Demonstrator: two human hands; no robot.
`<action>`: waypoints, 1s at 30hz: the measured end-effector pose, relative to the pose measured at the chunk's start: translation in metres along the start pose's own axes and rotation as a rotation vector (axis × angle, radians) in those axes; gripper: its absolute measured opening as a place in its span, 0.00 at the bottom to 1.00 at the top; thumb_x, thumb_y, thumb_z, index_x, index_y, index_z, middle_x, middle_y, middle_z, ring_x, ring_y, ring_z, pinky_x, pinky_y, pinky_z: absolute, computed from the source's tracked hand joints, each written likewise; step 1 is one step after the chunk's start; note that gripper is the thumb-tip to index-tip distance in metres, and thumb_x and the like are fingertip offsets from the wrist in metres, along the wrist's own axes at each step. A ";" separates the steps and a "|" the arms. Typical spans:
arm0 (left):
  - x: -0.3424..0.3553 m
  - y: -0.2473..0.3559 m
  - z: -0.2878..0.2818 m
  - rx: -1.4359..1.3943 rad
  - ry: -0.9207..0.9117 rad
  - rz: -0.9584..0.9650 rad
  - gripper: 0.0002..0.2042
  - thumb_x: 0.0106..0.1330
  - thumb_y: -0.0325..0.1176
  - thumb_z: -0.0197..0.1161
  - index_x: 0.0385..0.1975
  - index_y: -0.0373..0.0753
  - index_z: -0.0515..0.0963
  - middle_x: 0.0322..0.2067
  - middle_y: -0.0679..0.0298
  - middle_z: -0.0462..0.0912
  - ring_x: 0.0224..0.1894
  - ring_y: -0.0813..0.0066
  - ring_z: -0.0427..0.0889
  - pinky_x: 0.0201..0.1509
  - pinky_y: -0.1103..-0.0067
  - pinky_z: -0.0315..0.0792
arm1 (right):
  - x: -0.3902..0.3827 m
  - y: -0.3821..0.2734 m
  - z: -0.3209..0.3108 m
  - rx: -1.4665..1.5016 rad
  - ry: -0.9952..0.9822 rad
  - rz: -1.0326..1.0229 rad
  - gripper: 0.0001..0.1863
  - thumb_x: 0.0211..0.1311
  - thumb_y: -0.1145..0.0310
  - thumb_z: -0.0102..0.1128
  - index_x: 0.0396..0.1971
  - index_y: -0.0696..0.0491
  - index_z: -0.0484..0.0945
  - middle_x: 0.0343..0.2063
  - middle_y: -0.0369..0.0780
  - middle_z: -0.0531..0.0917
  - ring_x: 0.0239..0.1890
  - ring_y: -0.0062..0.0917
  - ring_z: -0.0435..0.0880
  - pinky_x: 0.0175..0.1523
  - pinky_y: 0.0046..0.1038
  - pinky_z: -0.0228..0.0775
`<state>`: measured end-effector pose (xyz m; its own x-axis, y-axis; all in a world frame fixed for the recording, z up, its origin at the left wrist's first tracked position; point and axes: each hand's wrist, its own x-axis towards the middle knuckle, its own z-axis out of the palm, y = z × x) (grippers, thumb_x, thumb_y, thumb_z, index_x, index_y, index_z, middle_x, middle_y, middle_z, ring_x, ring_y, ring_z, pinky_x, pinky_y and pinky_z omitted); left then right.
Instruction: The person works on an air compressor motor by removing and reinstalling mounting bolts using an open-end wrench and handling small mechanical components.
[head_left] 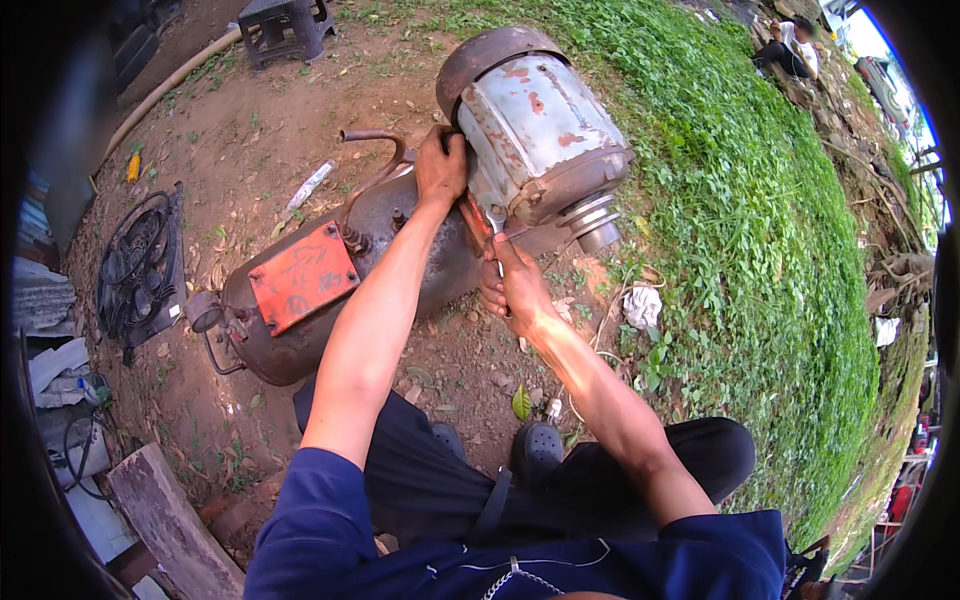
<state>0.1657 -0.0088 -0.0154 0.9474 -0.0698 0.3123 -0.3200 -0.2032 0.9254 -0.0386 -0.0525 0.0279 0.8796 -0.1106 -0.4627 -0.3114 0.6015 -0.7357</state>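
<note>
A rusty grey electric motor (545, 120) sits on a brown cylindrical air compressor tank (395, 260) lying on the ground. My right hand (517, 287) is closed round a metal wrench (498, 222). The wrench's upper end meets the orange-red mount (474, 217) at the motor's base. My left hand (441, 168) is curled against the motor's left side, close to that mount. Its fingertips are hidden, so what they grip cannot be seen. A stepped metal pulley (593, 220) sticks out of the motor's near end.
On the tank are an orange plate (303, 277), a bent pipe (375, 170) and a gauge (204, 311). Coiled black cable (135, 265) lies left, near a wooden plank (170, 520). A dark stool (285, 30) stands behind. Grass (760, 230) spreads right; another person (790, 50) sits far off.
</note>
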 end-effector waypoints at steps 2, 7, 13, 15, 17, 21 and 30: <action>0.004 -0.007 0.002 -0.071 -0.050 0.009 0.17 0.63 0.37 0.46 0.38 0.30 0.76 0.37 0.42 0.80 0.43 0.46 0.78 0.49 0.64 0.70 | 0.000 -0.004 -0.004 -0.029 -0.021 0.023 0.18 0.71 0.49 0.42 0.29 0.49 0.63 0.11 0.29 0.56 0.11 0.15 0.55 0.16 0.21 0.50; 0.009 -0.038 -0.007 0.096 0.085 0.160 0.18 0.66 0.35 0.39 0.39 0.33 0.78 0.40 0.43 0.79 0.47 0.47 0.76 0.53 0.65 0.68 | -0.010 -0.002 0.004 -0.154 0.009 0.018 0.18 0.72 0.50 0.41 0.28 0.49 0.63 0.13 0.29 0.58 0.12 0.15 0.55 0.18 0.22 0.52; -0.004 -0.011 -0.004 -0.008 0.002 0.042 0.21 0.67 0.39 0.36 0.40 0.35 0.78 0.41 0.45 0.79 0.47 0.45 0.76 0.52 0.64 0.67 | -0.012 0.011 0.002 -0.017 0.149 -0.066 0.18 0.72 0.51 0.41 0.28 0.49 0.64 0.12 0.28 0.57 0.11 0.15 0.54 0.16 0.22 0.48; -0.002 -0.010 0.002 0.015 -0.015 0.091 0.21 0.68 0.40 0.37 0.40 0.34 0.77 0.41 0.44 0.79 0.46 0.44 0.75 0.51 0.63 0.67 | -0.013 0.012 0.005 -0.032 0.164 -0.076 0.18 0.72 0.51 0.40 0.27 0.49 0.64 0.11 0.28 0.57 0.10 0.16 0.54 0.16 0.23 0.49; 0.000 -0.014 0.000 0.033 -0.017 0.129 0.21 0.69 0.43 0.37 0.39 0.33 0.74 0.40 0.43 0.78 0.46 0.42 0.74 0.48 0.61 0.66 | -0.012 0.011 0.007 -0.050 0.129 -0.062 0.19 0.72 0.51 0.40 0.27 0.50 0.64 0.11 0.29 0.57 0.10 0.17 0.55 0.16 0.23 0.50; 0.008 -0.021 0.000 0.027 -0.016 0.059 0.21 0.69 0.43 0.36 0.38 0.32 0.74 0.39 0.42 0.78 0.45 0.41 0.74 0.47 0.60 0.66 | -0.003 -0.002 -0.006 -0.030 -0.008 0.049 0.19 0.72 0.52 0.40 0.27 0.50 0.65 0.10 0.30 0.59 0.09 0.19 0.57 0.16 0.23 0.52; 0.005 -0.012 0.009 0.205 0.136 0.128 0.21 0.67 0.43 0.39 0.31 0.32 0.75 0.34 0.42 0.78 0.42 0.40 0.74 0.45 0.59 0.66 | 0.006 0.006 -0.011 0.341 -0.247 0.018 0.15 0.72 0.52 0.41 0.33 0.48 0.66 0.10 0.28 0.57 0.07 0.13 0.52 0.11 0.17 0.45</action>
<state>0.1741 -0.0158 -0.0264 0.8861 0.0213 0.4630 -0.4179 -0.3951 0.8181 -0.0389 -0.0579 0.0153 0.9479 0.0705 -0.3106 -0.2270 0.8336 -0.5036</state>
